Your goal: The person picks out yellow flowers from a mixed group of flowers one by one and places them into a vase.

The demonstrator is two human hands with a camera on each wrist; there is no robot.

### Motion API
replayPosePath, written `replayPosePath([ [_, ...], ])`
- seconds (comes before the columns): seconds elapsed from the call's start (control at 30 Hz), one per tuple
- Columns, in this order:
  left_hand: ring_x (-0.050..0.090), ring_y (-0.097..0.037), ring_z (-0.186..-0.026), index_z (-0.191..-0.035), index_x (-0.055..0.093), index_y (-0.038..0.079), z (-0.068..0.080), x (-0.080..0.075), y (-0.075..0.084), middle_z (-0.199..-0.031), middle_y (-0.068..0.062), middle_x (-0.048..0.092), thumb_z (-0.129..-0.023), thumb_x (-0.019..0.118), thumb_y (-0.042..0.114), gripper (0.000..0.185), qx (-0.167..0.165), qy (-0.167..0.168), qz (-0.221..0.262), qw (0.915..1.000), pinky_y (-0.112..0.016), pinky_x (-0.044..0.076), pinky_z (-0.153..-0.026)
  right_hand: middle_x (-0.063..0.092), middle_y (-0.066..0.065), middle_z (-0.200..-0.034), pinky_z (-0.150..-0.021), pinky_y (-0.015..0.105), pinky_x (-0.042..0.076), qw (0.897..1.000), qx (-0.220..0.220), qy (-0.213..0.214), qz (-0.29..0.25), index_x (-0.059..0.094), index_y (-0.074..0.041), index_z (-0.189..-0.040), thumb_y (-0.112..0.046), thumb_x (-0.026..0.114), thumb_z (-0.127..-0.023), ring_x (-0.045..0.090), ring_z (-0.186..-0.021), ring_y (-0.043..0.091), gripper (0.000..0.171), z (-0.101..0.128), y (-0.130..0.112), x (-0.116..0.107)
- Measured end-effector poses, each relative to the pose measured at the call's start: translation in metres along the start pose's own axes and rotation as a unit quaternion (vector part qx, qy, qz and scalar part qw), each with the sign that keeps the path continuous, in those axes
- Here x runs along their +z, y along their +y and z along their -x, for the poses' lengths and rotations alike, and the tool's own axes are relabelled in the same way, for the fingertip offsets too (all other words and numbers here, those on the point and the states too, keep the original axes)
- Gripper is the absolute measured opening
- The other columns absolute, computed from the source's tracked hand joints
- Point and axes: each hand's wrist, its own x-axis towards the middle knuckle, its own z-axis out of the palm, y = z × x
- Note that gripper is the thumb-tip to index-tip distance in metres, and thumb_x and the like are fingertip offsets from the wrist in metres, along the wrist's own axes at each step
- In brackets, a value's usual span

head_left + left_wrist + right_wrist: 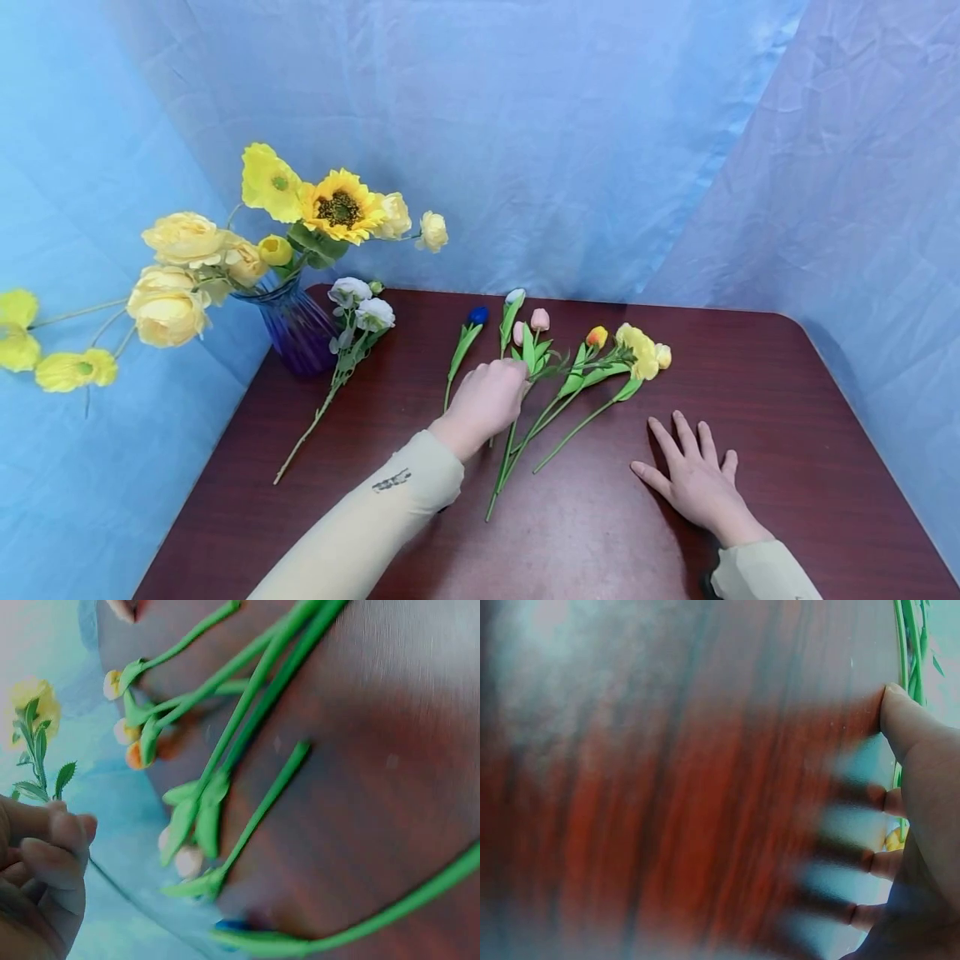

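My left hand (487,400) pinches the thin leafy stem of a yellow flower (34,709), held above the flowers on the table. In the head view its ruffled bloom (637,352) points right and overlaps the tulips. Beneath lie pink tulips (540,320), an orange-yellow tulip (597,337), a white tulip (514,297) and a blue tulip (477,316), all with green stems. The fist hides part of those stems. Off to the right, my right hand (693,479) rests on the table with its fingers spread, holding nothing.
At the back left of the dark red-brown table (787,400) stands a blue-purple glass vase (296,329) with a sunflower (339,207) and several yellow blooms spreading wide. A white flower stem (330,392) lies beside it. Blue cloth (510,150) hangs behind the table.
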Motion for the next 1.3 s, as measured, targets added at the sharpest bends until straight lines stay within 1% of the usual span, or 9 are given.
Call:
replayPosePath([
  [0.1,0.064,-0.024,-0.062,-0.093,0.068,0.010,0.004,-0.014,-0.002,-0.083,-0.004,0.063,-0.097,0.068,0.010,0.004,0.045,0.060,-0.058,0.9955,-0.035,0.050,-0.049,0.014,0.031,-0.163,-0.096,0.088,0.007,1.000,0.000,0.001,0.000,0.029,-0.014,-0.160,-0.072,0.051,-0.095,0.008,-0.145,0.063,0.090,0.000,0.000,0.000],
  [0.2,0.062,-0.022,-0.057,-0.099,0.070,0.008,0.006,-0.028,-0.007,-0.085,-0.006,0.065,-0.092,0.071,0.006,0.008,0.084,0.127,-0.114,0.9819,-0.035,0.049,-0.045,0.014,0.031,-0.163,-0.096,0.088,0.007,1.000,0.000,0.001,0.001,0.029,-0.013,-0.160,-0.072,0.051,-0.095,0.008,-0.144,0.063,0.090,0.000,0.000,-0.001],
  [0.3,0.058,-0.020,-0.053,-0.095,0.070,0.007,0.008,-0.043,-0.012,-0.081,-0.006,0.064,-0.090,0.073,0.005,0.006,0.105,0.183,-0.157,0.9649,-0.034,0.047,-0.042,0.014,0.031,-0.163,-0.096,0.088,0.007,1.000,0.001,0.001,0.003,0.029,-0.012,-0.160,-0.072,0.050,-0.095,0.008,-0.144,0.063,0.090,0.000,-0.001,-0.002],
  [0.43,0.051,-0.017,-0.049,-0.083,0.063,0.007,0.009,-0.059,-0.020,-0.073,-0.006,0.057,-0.087,0.070,0.001,0.011,0.116,0.230,-0.183,0.9489,-0.031,0.039,-0.038,0.014,0.031,-0.163,-0.096,0.088,0.007,1.000,0.001,-0.001,0.003,0.029,-0.012,-0.160,-0.072,0.050,-0.095,0.008,-0.144,0.064,0.090,0.000,-0.001,-0.003],
  [0.63,0.048,-0.019,-0.050,-0.081,0.058,0.007,0.012,-0.076,-0.033,-0.073,-0.006,0.053,-0.083,0.065,-0.004,0.013,0.118,0.264,-0.204,0.9353,-0.031,0.035,-0.037,0.015,0.032,-0.162,-0.096,0.088,0.007,1.000,0.001,0.000,0.003,0.029,-0.012,-0.159,-0.070,0.051,-0.095,0.009,-0.143,0.064,0.090,0.001,0.000,-0.003],
  [0.87,0.050,-0.021,-0.052,-0.084,0.059,0.005,0.015,-0.093,-0.051,-0.075,-0.008,0.054,-0.091,0.059,-0.004,0.011,0.134,0.290,-0.194,0.9275,-0.033,0.035,-0.036,0.015,0.032,-0.162,-0.096,0.089,0.007,1.000,0.000,0.000,0.005,0.028,-0.012,-0.160,-0.071,0.051,-0.095,0.008,-0.144,0.064,0.090,0.000,0.000,-0.002],
  [1.07,0.052,-0.023,-0.052,-0.093,0.063,0.001,0.016,-0.113,-0.067,-0.077,-0.010,0.056,-0.091,0.059,-0.004,0.007,0.156,0.329,-0.184,0.9129,-0.035,0.036,-0.036,0.015,0.032,-0.162,-0.096,0.088,0.007,1.000,-0.002,0.002,0.007,0.029,-0.012,-0.160,-0.071,0.052,-0.095,0.009,-0.144,0.064,0.090,0.000,-0.001,-0.002],
  [1.2,0.055,-0.025,-0.054,-0.098,0.065,-0.001,0.017,-0.125,-0.075,-0.081,-0.012,0.061,-0.095,0.059,-0.003,0.007,0.158,0.342,-0.175,0.9098,-0.036,0.038,-0.036,0.015,0.032,-0.163,-0.096,0.088,0.007,1.000,-0.001,0.000,0.008,0.029,-0.013,-0.160,-0.072,0.051,-0.095,0.009,-0.144,0.064,0.091,-0.001,0.000,-0.001],
  [1.3,0.056,-0.026,-0.055,-0.100,0.065,-0.001,0.016,-0.132,-0.080,-0.081,-0.013,0.062,-0.098,0.058,0.000,0.008,0.153,0.343,-0.170,0.9112,-0.037,0.040,-0.037,0.015,0.032,-0.163,-0.096,0.088,0.007,1.000,0.000,-0.002,0.008,0.028,-0.013,-0.160,-0.072,0.051,-0.095,0.008,-0.144,0.064,0.091,-0.001,0.000,0.000],
])
